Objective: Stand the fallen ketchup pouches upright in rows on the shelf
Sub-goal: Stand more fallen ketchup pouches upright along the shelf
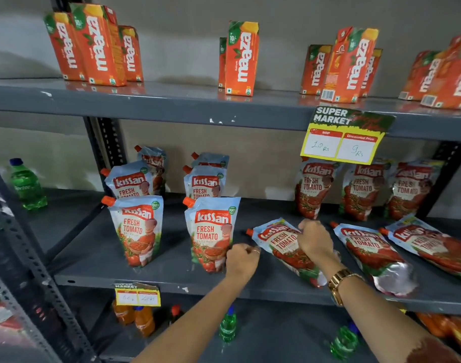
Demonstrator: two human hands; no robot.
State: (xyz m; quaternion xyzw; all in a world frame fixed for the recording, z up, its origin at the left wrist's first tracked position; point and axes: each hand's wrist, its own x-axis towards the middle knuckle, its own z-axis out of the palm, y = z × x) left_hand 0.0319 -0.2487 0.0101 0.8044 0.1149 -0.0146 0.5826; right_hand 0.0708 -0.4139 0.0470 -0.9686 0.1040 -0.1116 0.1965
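The middle shelf (158,280) runs across the centre of the frame and carries the ketchup pouches. Left of centre, two rows stand upright: the left row (136,229) shows three pouches front to back, and the second row (211,231) likewise shows three. At lower centre, one fallen pouch (281,244) lies flat on the shelf, its orange cap pointing toward the left of the frame. The right hand (315,239) rests on the upper part of this pouch with fingers curled closed onto it; the wrist carries a gold watch (340,282). The left hand (241,260) sits just beside the lower right corner of the front pouch of the second row, fingers curled narrow; whether it grips the pouch cannot be determined. At right of frame, two further fallen pouches (376,255) lie flat, and three upright pouches (363,189) stand behind them against the back wall. A yellow price tag (342,142) hangs from the upper shelf, which holds orange juice cartons (241,58). A green bottle (27,184) stands at far left.
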